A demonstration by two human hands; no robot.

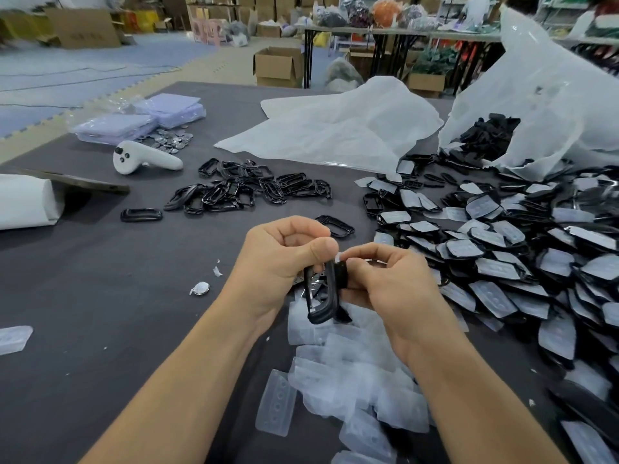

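My left hand (281,259) grips a black plastic key-fob shell (323,296), held on edge above the dark table (100,296). My right hand (385,283) holds the shell's right side and pinches a bit of clear film (340,256) at its top, between thumb and forefinger. Directly below my hands lies a heap of clear rubbery button pads (351,373). To the right spreads a big pile of black shells with pads in them (509,249). Farther back, left of centre, sits a group of empty black frames (248,190).
A white handheld controller (140,159) lies at the back left near round silver discs (170,140) and stacked clear packets (144,120). One disc (202,288) lies left of my hands. White plastic bags (335,128) cover the back right; one (536,105) spills black parts.
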